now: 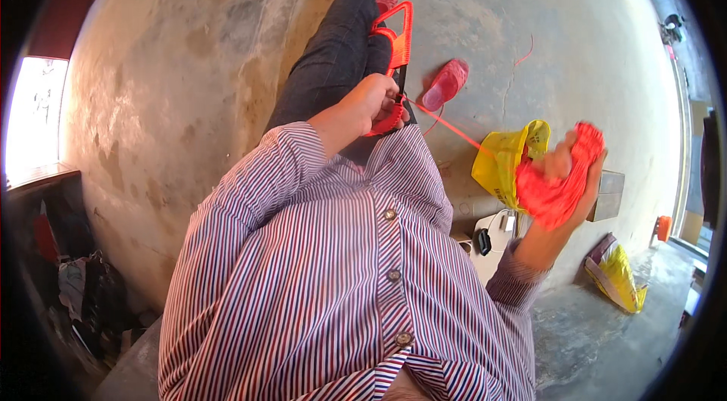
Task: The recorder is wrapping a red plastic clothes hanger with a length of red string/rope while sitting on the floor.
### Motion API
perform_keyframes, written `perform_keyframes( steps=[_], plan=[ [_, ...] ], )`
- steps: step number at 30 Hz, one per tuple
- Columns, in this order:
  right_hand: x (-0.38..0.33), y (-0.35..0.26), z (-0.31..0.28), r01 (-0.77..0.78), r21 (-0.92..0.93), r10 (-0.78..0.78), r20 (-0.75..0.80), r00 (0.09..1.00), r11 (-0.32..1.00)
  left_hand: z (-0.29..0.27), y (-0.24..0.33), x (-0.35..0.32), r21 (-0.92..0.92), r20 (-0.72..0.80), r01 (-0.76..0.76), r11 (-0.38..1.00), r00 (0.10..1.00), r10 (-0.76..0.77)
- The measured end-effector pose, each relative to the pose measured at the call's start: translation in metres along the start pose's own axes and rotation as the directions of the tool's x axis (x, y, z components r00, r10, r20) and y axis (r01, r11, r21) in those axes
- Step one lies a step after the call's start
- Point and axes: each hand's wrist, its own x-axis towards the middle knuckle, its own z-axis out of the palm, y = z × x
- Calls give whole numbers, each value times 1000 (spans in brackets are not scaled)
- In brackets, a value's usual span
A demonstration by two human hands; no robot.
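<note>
In my left hand, above my lap, is a frame wound with bright orange-red cord; the fingers are closed round its near end. Part of the frame's dark core shows beside them. Its far end rests against my jeans. A taut strand of cord runs from the frame to the right. Out to the right, my right hand grips a loose bundle of orange-red cord. The bundle covers part of that hand and is slightly blurred.
Beside the bundle is a yellow bag, open at the top. A pink-red shoe lies on the concrete floor. Farther right are a grey block and another yellow bag. Dark items pile up at the left.
</note>
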Motion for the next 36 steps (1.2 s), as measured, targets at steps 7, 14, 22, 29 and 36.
perform_keyframes(
  steps=[7, 14, 22, 29, 36],
  plan=[
    [11, -18, -84, 191, 36, -194, 115, 974, 981, -9, -14, 3, -25, 107, -102, 994, 989, 104],
    [10, 105, -9, 72, -426, -110, -66, 992, 902, 15, -18, -48, 658, 476, -743, -124, 283, 833],
    [1, 172, 26, -378, 70, 355, 218, 909, 923, 30, 11, -88, 29, 364, -661, 750, 706, 608],
    [66, 163, -9, -274, 2, 251, 396, 883, 962, -40, 42, -46, 559, 383, -828, -43, 213, 899],
    [80, 199, 4, 295, -852, 356, 462, 813, 431, -30, 16, -29, 740, 652, -241, -628, 485, 583]
  ],
)
